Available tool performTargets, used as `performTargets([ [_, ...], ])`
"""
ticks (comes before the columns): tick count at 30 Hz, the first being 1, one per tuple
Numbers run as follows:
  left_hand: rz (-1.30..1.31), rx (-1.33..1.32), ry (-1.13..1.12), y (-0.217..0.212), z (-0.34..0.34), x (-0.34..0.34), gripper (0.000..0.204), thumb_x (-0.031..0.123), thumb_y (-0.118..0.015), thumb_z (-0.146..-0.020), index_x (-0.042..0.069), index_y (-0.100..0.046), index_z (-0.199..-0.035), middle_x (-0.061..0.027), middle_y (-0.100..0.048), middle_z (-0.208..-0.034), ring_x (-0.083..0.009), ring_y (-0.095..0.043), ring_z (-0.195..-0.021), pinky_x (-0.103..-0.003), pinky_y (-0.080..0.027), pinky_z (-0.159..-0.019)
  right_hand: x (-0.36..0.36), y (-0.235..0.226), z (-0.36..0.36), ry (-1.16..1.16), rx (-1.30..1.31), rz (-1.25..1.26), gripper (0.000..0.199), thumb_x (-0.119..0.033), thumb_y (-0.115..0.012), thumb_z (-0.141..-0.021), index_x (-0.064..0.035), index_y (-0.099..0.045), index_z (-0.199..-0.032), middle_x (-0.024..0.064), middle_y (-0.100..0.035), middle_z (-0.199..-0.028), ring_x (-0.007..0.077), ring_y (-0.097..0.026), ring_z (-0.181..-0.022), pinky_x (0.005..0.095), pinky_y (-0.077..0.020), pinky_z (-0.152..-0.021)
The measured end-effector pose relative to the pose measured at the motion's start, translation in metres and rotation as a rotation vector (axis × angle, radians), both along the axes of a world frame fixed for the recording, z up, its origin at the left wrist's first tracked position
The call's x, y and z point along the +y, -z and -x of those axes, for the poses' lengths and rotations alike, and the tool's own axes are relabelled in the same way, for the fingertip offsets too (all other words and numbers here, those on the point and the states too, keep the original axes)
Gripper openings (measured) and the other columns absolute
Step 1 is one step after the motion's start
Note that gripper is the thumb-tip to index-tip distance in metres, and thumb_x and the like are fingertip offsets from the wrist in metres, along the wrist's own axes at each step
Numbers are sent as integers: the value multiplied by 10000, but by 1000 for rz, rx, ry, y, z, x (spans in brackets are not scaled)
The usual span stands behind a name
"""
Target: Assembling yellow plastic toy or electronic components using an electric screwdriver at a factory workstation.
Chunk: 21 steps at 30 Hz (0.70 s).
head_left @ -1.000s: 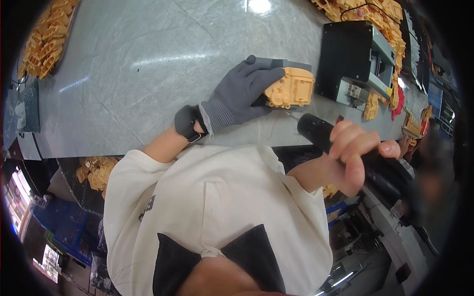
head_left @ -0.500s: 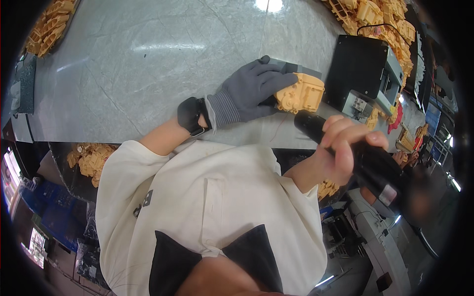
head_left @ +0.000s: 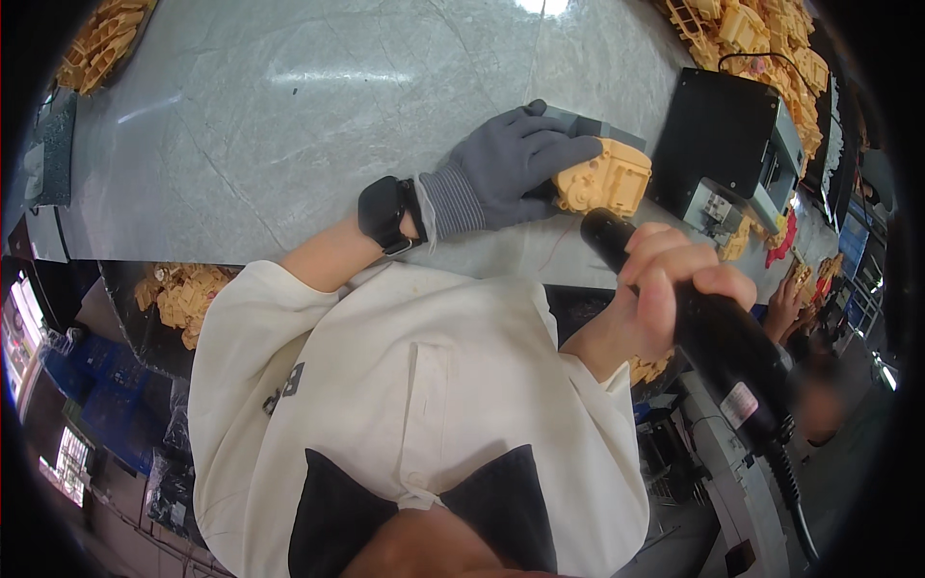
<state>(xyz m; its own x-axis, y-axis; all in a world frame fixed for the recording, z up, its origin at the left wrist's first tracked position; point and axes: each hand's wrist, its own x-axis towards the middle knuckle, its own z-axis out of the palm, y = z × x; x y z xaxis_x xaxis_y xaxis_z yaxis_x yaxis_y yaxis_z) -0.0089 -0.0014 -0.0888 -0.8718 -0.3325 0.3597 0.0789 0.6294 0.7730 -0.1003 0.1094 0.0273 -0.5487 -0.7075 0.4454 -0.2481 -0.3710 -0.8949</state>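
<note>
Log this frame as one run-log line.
left hand: gloved, pressing yellow plastic part on grey table | right hand: bare, gripping black power screwdriver

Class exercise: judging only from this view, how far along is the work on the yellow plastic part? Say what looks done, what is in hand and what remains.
Done: the left hand, gloved, pins the yellow plastic part on the grey table. In hand: the right hand grips a black powered screwdriver, its tip aimed near the part; contact cannot be seen. Left: heaps of similar yellow parts lie at the table's far edge, finished or not I cannot tell.
</note>
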Motion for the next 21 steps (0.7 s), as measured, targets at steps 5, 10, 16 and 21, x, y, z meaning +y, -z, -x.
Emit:
performTargets([
  [5, 7, -68, -16, -6, 0, 9, 703, 246, -722, -614, 99, -424, -1233, -101, -518, -1119, -273, -493, -1045, -447, -337, -981, -3, 3, 1, 57, -20, 10, 332, -8, -593, -736, -73, -321, -915, 80, -487, -620, 179, -484, -485, 336, -437, -551],
  [10, -77, 2, 53, -17, 4, 5, 701, 237, -720, -619, 89, -420, -1235, -112, -514, -1116, -291, -486, -1043, -451, -315, -991, -1, 7, 15, -143, 40, 16, 363, 23, -602, -672, -50, -384, -952, 67, -495, -610, 186, -492, -468, 333, -423, -508],
  [16, -93, -111, 66, -14, 6, 4, 629, 178, -710, -631, 102, -448, -1197, -126, -522, -1095, -315, -487, -1025, -446, -327, -975, 69, -42, 86, -204, 69, 184, 375, -55, -595, -738, -71, -376, -1042, 29, -501, -588, 168, -517, -504, 320, -427, -500],
  [21, -94, -111, 13, -20, 2, 7, 614, 165, -710, -626, 100, -450, -1179, -113, -530, -1081, -297, -505, -1002, -403, -366, -934, 97, -54, 136, 490, 43, 143, 368, -29, -484, -649, -57, -447, -1015, 45, -427, -581, 168, -451, -502, 360, -398, -607],
])
